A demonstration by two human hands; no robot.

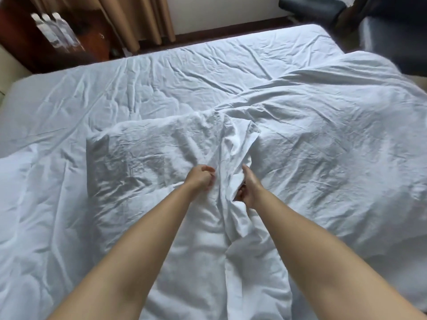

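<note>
White and heavily creased, the cover lies spread over the near half of the bed. Its gathered middle ridge runs lengthwise from the person toward the far edge. The left hand is curled, pinching cloth just left of the ridge. The right hand clasps the ridge itself, thumb on top and fingers tucked beneath.

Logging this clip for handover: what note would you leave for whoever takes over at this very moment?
Left hand: fingers curled, pinching the white cover at its bunched middle ridge.
Right hand: grips a fold of the same ridge.
The cover lies crumpled over the near part of the bed.
Done: both hands have hold of it.
Left: probably pulling it out flat and smoothing it.
</note>
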